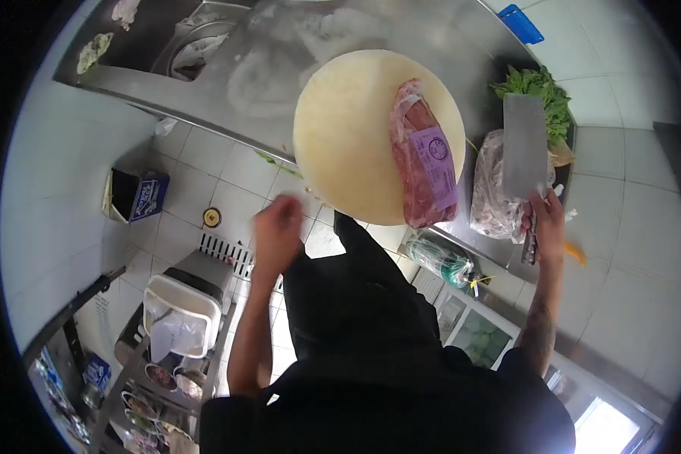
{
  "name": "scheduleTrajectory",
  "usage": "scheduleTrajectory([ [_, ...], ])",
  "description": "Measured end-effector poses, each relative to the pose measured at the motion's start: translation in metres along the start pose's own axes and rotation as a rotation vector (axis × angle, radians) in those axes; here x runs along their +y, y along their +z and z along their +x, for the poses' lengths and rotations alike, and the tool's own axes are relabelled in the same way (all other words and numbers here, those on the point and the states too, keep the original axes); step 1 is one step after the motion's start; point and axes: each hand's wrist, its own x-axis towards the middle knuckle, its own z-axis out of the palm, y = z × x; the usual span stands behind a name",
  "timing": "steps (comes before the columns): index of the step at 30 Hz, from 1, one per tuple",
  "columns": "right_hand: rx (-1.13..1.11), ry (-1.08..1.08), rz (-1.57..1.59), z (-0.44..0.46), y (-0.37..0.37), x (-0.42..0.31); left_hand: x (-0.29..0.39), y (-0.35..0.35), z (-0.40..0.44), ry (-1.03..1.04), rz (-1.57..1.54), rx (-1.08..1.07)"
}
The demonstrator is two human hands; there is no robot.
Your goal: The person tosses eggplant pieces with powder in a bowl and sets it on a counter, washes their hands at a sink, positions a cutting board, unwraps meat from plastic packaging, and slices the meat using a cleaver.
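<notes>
Gripping a cleaver [525,147] in the right hand [548,219], with fingers closed around the handle, over a plastic-wrapped bundle [492,189] and leafy greens [556,113]. Hovering with the left hand [278,227] near the round board [348,136], with fingers too blurred to tell open from curled. Showing labelled meat [416,166] lying on the board's right side. Apparently handling the knife apart from the meat; for any move boardward, calling for a clear blade path.
</notes>
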Motion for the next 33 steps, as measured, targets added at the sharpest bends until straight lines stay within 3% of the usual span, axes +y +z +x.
scheduleTrajectory([
  [2, -0.068, -0.012, -0.021, 0.006, -0.003, -0.010, 0.065, 0.074, 0.033, 0.155, -0.007, -0.016],
  [4, -0.147, -0.027, -0.078, 0.017, -0.004, -0.020, 0.077, 0.132, 0.060, 0.193, 0.014, 0.009],
  [7, -0.279, -0.083, -0.093, 0.036, -0.010, -0.023, 0.080, 0.175, 0.080, 0.045, 0.204, 0.096],
  [11, -0.423, -0.062, -0.115, 0.057, -0.008, -0.023, 0.083, 0.178, 0.080, -0.068, 0.124, 0.123],
  [18, -0.626, -0.099, -0.228, 0.077, 0.009, -0.025, 0.111, 0.179, 0.086, -0.212, 0.276, 0.154],
  [21, -0.669, -0.132, -0.333, 0.074, 0.016, -0.043, 0.112, 0.178, 0.087, -0.302, 0.213, 0.159],
  [23, -0.734, -0.177, -0.456, 0.071, 0.019, -0.054, 0.102, 0.174, 0.093, -0.477, -0.015, 0.113],
  [33, -0.817, -0.135, -0.598, 0.048, 0.030, -0.083, 0.091, 0.178, 0.093, -0.525, -0.246, 0.092],
])
